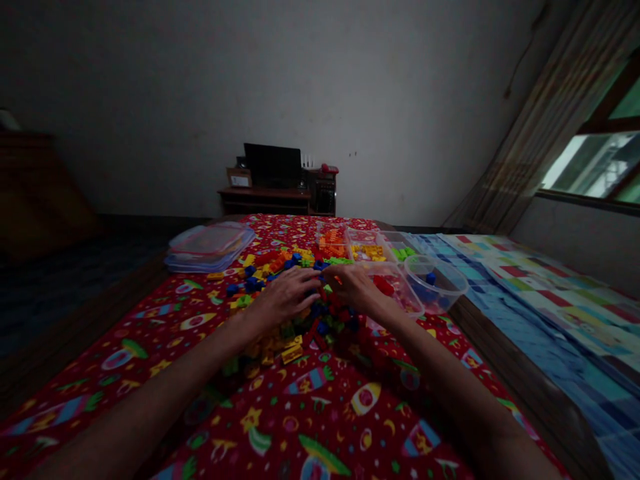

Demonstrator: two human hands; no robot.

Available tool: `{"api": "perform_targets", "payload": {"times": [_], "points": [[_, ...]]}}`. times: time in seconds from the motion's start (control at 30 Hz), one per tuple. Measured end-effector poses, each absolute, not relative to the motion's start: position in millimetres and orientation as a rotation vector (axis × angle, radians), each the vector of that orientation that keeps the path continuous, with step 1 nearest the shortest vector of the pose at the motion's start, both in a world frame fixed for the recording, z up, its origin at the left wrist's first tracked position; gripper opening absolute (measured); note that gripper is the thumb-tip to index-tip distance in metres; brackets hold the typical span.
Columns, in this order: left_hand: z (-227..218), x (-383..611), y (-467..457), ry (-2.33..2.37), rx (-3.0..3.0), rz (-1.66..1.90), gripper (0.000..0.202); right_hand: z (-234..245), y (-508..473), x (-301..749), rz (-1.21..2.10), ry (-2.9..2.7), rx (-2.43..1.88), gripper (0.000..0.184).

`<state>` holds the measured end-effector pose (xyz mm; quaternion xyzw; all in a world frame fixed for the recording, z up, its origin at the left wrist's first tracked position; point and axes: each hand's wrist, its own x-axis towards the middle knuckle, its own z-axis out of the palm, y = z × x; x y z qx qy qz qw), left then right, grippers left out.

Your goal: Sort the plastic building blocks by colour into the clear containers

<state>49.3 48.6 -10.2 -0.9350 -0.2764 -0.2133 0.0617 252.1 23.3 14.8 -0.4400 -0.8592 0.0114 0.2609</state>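
A heap of toy building blocks in yellow, blue, red, green and orange lies in the middle of a red patterned tablecloth. My left hand rests over the heap with its fingers stretched out and slightly apart. Close to its fingertips, my right hand reaches in from the right, fingers bent together and pointing left. Whatever it may hold is hidden in the dim light. Beside the right hand stands a clear plastic box with red blocks in it.
More clear boxes hold orange blocks, yellow blocks and green blocks. A round clear tub has blue blocks inside. Stacked lids lie at the far left. A bed adjoins the table's right side.
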Motion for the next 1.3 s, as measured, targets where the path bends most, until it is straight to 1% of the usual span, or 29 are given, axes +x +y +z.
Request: {"api": "perform_targets", "payload": {"times": [0.1, 0.2, 0.3, 0.4, 0.53, 0.67, 0.77, 0.8, 0.93, 1.1, 1.2, 1.3], "points": [[-10, 38, 69, -1.007, -2.825, -0.75, 0.035, 18, 21, 253, 0.018, -2.318, -1.205, 0.02], [-8, 21, 73, -1.157, -2.769, -0.843, 0.042, 20, 19, 254, 0.014, -2.344, -1.245, 0.019], [-7, 3, 62, -1.202, -2.762, -0.921, 0.048, 23, 18, 255, 0.008, -2.369, -1.293, 0.019], [-12, -8, 43, -1.192, -2.835, -0.873, 0.051, 21, 19, 252, -0.017, -2.394, -1.32, 0.021], [-26, -8, 24, -1.162, -2.908, -0.724, 0.046, 12, 19, 244, -0.008, -2.417, -1.284, 0.023], [-30, 1, 23, -1.185, -2.869, -0.742, 0.04, -4, 17, 231, -0.039, -2.447, -1.099, 0.025], [-25, 9, 32, -1.205, -2.871, -0.83, 0.033, -18, 16, 223, -0.144, -2.473, -0.975, 0.037], [-21, 12, 35, -1.22, -2.883, -0.843, 0.03, -22, 15, 222, -0.171, -2.478, -0.976, 0.039], [-7, 19, 44, -1.328, -2.934, -0.777, 0.023, -31, 10, 227, -0.159, -2.427, -1.004, 0.034], [1, 17, 52, -1.393, -2.887, -0.733, 0.025, -20, 15, 238, -0.074, -2.41, -0.954, 0.025], [2, 13, 51, -1.395, -2.902, -0.707, 0.024, -7, 22, 243, -0.017, -2.388, -1.067, 0.025], [0, 13, 45, -1.338, -2.975, -0.683, 0.027, 7, 23, 248, 0.099, -2.342, -1.17, 0.028]]}}
